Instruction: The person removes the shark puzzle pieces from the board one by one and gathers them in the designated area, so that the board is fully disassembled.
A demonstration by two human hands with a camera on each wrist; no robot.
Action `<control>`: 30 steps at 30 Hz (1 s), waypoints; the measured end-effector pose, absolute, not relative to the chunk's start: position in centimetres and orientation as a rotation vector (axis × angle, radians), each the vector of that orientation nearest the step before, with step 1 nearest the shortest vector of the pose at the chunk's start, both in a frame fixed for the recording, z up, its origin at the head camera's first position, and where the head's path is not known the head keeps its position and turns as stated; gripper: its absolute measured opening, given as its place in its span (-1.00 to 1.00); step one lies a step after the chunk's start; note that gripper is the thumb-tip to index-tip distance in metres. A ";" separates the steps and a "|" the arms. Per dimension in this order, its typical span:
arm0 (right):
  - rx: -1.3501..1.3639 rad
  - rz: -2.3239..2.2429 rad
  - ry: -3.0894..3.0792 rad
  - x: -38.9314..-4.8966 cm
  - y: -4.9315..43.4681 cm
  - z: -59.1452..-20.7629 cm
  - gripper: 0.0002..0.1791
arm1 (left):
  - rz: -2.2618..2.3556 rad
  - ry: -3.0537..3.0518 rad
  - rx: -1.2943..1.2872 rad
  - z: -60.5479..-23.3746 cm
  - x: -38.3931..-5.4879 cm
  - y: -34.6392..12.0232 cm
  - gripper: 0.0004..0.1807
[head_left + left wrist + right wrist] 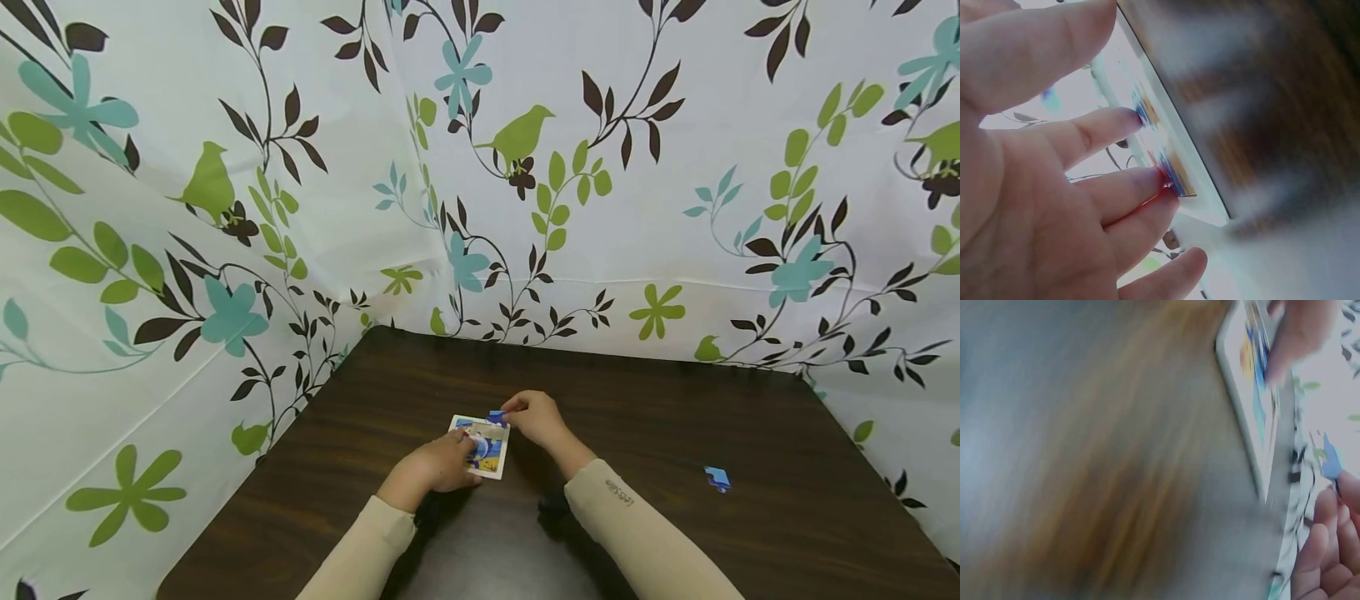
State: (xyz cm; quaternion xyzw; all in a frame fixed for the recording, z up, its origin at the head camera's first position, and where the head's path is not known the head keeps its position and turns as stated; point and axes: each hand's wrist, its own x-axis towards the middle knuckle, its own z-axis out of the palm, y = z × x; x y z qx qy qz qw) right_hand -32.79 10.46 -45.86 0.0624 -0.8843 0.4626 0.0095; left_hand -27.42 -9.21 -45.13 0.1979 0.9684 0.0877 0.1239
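Note:
A small square jigsaw puzzle with a pale frame (491, 475) and a colourful picture lies on the dark table. My left hand (442, 462) rests on it from the left, fingers fairly straight. In the left wrist view several fingertips (1132, 120) touch the picture, while the thumb is spread along the near side. My right hand (538, 417) pinches a blue puzzle piece (497, 417) between thumb and fingertips at the frame's far right corner. In the right wrist view that piece (1331, 459) stands up out of the fingers, apart from the board (1238, 381).
Another blue puzzle piece (717, 478) lies by itself on the dark wood table (645, 417), well to the right of my right forearm. A white curtain (337, 208) printed with leaves, birds and flowers hangs along the table's back and left sides.

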 end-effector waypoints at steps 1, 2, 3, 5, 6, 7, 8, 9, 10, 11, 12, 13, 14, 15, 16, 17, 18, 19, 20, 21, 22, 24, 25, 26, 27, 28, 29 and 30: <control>0.170 1.469 -2.763 -32.8 11.3 -46.0 -0.94 | 0.256 2.824 0.577 -45.1 -27.4 -9.2 -0.27; 0.139 1.489 -2.769 -32.8 12.3 -46.0 -0.94 | 0.256 2.826 0.581 -45.2 -27.4 -9.2 -0.28; 0.117 1.508 -2.770 -32.8 13.3 -46.1 -0.94 | 0.256 2.826 0.584 -45.2 -27.3 -9.3 -0.28; 0.069 1.529 -2.786 -32.6 15.4 -46.1 -0.93 | 0.253 2.830 0.595 -45.3 -27.3 -9.3 -0.28; 0.049 1.537 -2.794 -32.4 16.6 -46.2 -0.92 | 0.255 2.829 0.595 -45.4 -27.3 -9.3 -0.28; 0.032 1.539 -2.807 -32.2 17.8 -46.2 -0.91 | 0.259 2.829 0.596 -45.5 -27.3 -9.4 -0.28; 0.010 1.547 -2.817 -32.0 19.0 -46.2 -0.91 | 0.267 2.828 0.593 -45.5 -27.3 -9.4 -0.28; 0.004 1.548 -2.830 -31.7 20.2 -46.2 -0.90 | 0.274 2.829 0.590 -45.5 -27.2 -9.5 -0.28; -0.010 1.545 -2.843 -31.4 21.4 -46.1 -0.89 | 0.281 2.830 0.589 -45.6 -27.2 -9.5 -0.28; -0.016 1.541 -2.854 -31.1 22.5 -46.1 -0.88 | 0.290 2.831 0.585 -45.6 -27.2 -9.6 -0.28; -0.032 1.542 -2.858 -30.8 23.7 -46.0 -0.87 | 0.300 2.833 0.584 -45.6 -27.2 -9.6 -0.28; -0.040 1.536 -2.866 -30.5 24.8 -46.0 -0.86 | 0.313 2.834 0.582 -45.6 -27.2 -9.6 -0.28; -0.059 1.530 -2.871 -30.2 25.9 -46.0 -0.85 | 0.319 2.836 0.583 -45.6 -27.2 -9.7 -0.28; -0.064 1.509 -2.882 -29.9 26.9 -46.0 -0.83 | 0.323 2.839 0.586 -45.7 -27.2 -9.7 -0.28; -0.093 1.498 -2.886 -29.6 27.9 -46.0 -0.83 | 0.328 2.841 0.588 -45.7 -27.2 -9.7 -0.28; -0.106 1.481 -2.894 -29.3 28.9 -46.0 -0.82 | 0.331 2.842 0.590 -45.7 -27.2 -9.7 -0.28; -0.131 1.465 -2.899 -29.0 29.8 -46.1 -0.82 | 0.338 2.843 0.592 -45.6 -27.2 -9.7 -0.28; -0.131 1.446 -2.910 -28.7 30.6 -46.2 -0.81 | 0.340 2.843 0.593 -45.6 -27.2 -9.7 -0.28; -0.151 1.434 -2.916 -28.5 31.3 -46.3 -0.81 | 0.340 2.845 0.597 -45.6 -27.2 -9.7 -0.29; -0.170 1.422 -2.922 -28.2 31.9 -46.4 -0.81 | 0.343 2.845 0.597 -45.5 -27.2 -9.7 -0.29; -0.188 1.416 -2.923 -28.0 32.5 -46.5 -0.81 | 0.345 2.845 0.597 -45.5 -27.1 -9.7 -0.29; -0.187 1.398 -2.931 -27.5 33.5 -46.6 -0.79 | 0.348 2.843 0.596 -45.5 -27.1 -9.6 -0.29; -0.183 1.390 -2.933 -27.2 33.9 -46.6 -0.79 | 0.345 2.845 0.597 -45.5 -27.1 -9.6 -0.30; -0.190 1.370 -2.932 -27.0 34.2 -46.5 -0.79 | 0.345 2.845 0.598 -45.5 -27.1 -9.6 -0.30; -0.185 1.347 -2.933 -26.8 34.5 -46.5 -0.79 | 0.345 2.845 0.600 -45.6 -27.1 -9.5 -0.30; -0.168 1.315 -2.937 -26.6 34.8 -46.4 -0.78 | 0.346 2.846 0.603 -45.6 -27.1 -9.5 -0.30; -0.156 1.280 -2.944 -26.4 35.1 -46.3 -0.78 | 0.349 2.845 0.605 -45.6 -27.1 -9.5 -0.30; -0.142 1.248 -2.950 -26.2 35.3 -46.2 -0.78 | 0.354 2.845 0.608 -45.6 -27.1 -9.4 -0.30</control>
